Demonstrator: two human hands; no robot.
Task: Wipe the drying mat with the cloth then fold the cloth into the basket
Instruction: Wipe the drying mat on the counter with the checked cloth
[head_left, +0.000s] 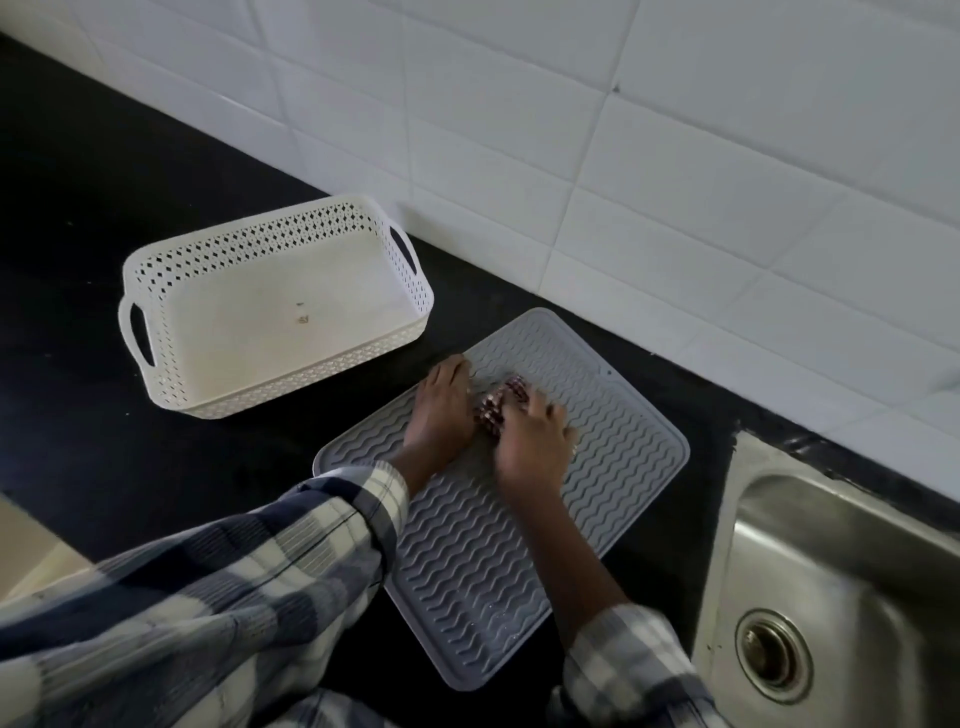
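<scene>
Presently: cloth (500, 404) bunched on drying mat (467, 571), far half. Left hand (441, 410) flat, fingers straight, touching it; right hand (531, 441) atop, grip blurred, cannot tell. Basket (291, 384) lies left on worktop (156, 467), left hand nearer.

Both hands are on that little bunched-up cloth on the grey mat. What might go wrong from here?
1. The cloth is bunched small between the left hand and right hand, so wiping could miss much of the drying mat, such as its near end.
2. The mat lies on the black countertop with one corner close to the sink; a hard push might slide it that way.
</scene>
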